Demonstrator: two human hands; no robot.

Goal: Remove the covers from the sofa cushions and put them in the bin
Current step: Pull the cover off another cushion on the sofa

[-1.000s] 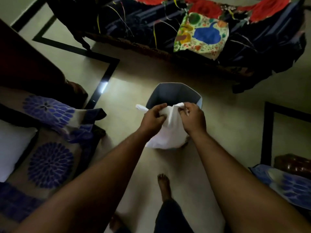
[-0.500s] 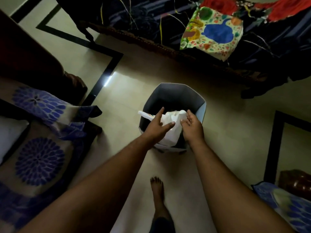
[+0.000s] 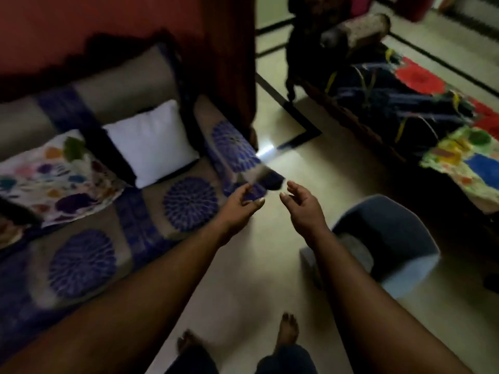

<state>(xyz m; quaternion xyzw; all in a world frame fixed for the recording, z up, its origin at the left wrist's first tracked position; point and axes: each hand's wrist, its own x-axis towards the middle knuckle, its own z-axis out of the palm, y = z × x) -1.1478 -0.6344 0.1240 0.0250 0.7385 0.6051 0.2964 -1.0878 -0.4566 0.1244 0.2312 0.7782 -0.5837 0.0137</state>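
Observation:
My left hand [image 3: 240, 203] and my right hand [image 3: 303, 206] hang empty over the floor, fingers loosely curled, just off the sofa's front corner. The grey bin [image 3: 405, 268] stands on the floor to the right of my right forearm, with pale cloth [image 3: 356, 252] showing inside it. On the sofa [image 3: 89, 252] a bare white cushion [image 3: 152, 143] leans against the back. Left of it lies a cushion in a colourful printed cover [image 3: 51, 176].
A second sofa at the right carries dark and red cloth and another colourful cushion [image 3: 464, 160]. A dark wooden post [image 3: 229, 58] rises behind the sofa arm. My bare feet [image 3: 289, 330] stand on the pale tiled floor between sofa and bin.
Both hands let go of the white cover into the bin and pulled away. My view swung left toward the sofa, so the bin now sits at the right.

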